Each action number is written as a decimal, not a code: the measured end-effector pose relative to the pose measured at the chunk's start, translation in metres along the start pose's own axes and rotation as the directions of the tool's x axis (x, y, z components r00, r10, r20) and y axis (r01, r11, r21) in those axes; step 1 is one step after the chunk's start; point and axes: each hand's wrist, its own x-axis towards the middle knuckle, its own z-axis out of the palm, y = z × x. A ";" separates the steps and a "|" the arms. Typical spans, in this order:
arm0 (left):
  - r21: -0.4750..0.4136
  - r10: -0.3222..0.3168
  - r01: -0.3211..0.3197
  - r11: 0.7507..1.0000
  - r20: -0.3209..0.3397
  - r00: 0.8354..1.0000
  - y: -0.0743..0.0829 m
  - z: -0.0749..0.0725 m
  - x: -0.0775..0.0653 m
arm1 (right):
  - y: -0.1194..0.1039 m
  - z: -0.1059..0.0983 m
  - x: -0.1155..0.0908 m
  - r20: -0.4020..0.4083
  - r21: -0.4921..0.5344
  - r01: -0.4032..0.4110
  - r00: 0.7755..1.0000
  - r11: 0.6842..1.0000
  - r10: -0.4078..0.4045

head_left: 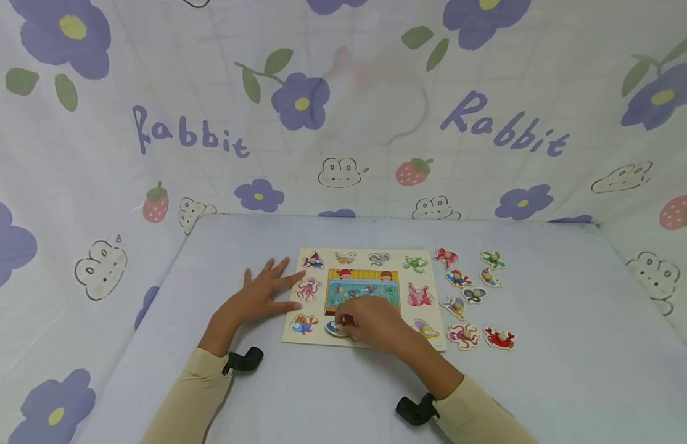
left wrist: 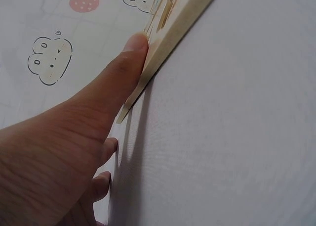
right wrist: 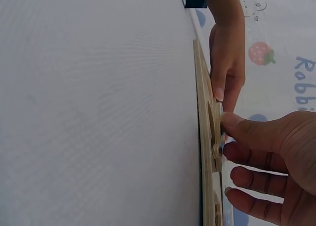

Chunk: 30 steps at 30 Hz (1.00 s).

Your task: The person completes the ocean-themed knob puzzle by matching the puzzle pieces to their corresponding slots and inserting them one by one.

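Observation:
A wooden peg puzzle board (head_left: pixel 366 342) lies on the table, with sea-animal slots around a fish-tank picture. My right hand (head_left: pixel 371 320) is over its lower edge and pinches a blue-and-white puzzle piece (head_left: pixel 333 328) between thumb and fingers. The hand covers most of that piece; the right wrist view shows the piece (right wrist: pixel 218 127) edge-on, right at the board's face. My left hand (head_left: pixel 261 295) lies with spread fingers at the board's left edge; in the left wrist view its thumb touches the board's edge (left wrist: pixel 165 50). A knobbed piece (head_left: pixel 312 259) sits at the board's upper left corner.
Several knobbed pieces lie right of the board, among them a red crab (head_left: pixel 500 338), a pink octopus (head_left: pixel 463 336), a green turtle (head_left: pixel 493 259) and a pink fish (head_left: pixel 446 258). A printed cloth (head_left: pixel 377 123) hangs behind the pale table (head_left: pixel 571 320).

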 end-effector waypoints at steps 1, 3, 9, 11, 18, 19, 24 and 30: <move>0.000 -0.002 0.002 1.000 0.001 1.000 0.000 0.000 0.000 | 0.000 0.001 0.000 0.004 0.002 0.000 1.000 1.000 0.000; 0.001 -0.002 0.002 1.000 0.002 1.000 0.001 -0.001 -0.001 | 0.001 0.001 0.000 0.011 0.002 0.000 1.000 1.000 0.000; -0.001 -0.001 0.001 1.000 0.001 1.000 0.001 0.000 0.000 | -0.001 0.002 0.001 0.013 -0.015 0.010 1.000 1.000 -0.009; 0.004 -0.003 0.003 1.000 0.001 1.000 0.001 0.000 0.000 | -0.001 0.003 0.001 0.009 -0.021 0.011 1.000 1.000 -0.010; 0.013 0.001 -0.001 1.000 -0.005 1.000 0.004 -0.002 -0.001 | -0.001 0.005 0.002 0.004 -0.037 0.015 1.000 0.999 -0.015; 0.011 0.003 -0.003 1.000 -0.006 1.000 0.004 -0.003 -0.001 | -0.001 0.005 0.002 0.005 -0.039 0.016 1.000 0.999 -0.015; 0.016 0.002 -0.002 1.000 -0.004 1.000 0.002 0.000 0.000 | -0.001 0.005 0.001 0.014 -0.039 0.021 1.000 0.999 -0.021; 0.014 0.009 -0.009 1.000 -0.008 1.000 0.001 0.000 0.001 | -0.001 0.006 0.001 0.024 -0.045 0.011 1.000 0.999 -0.010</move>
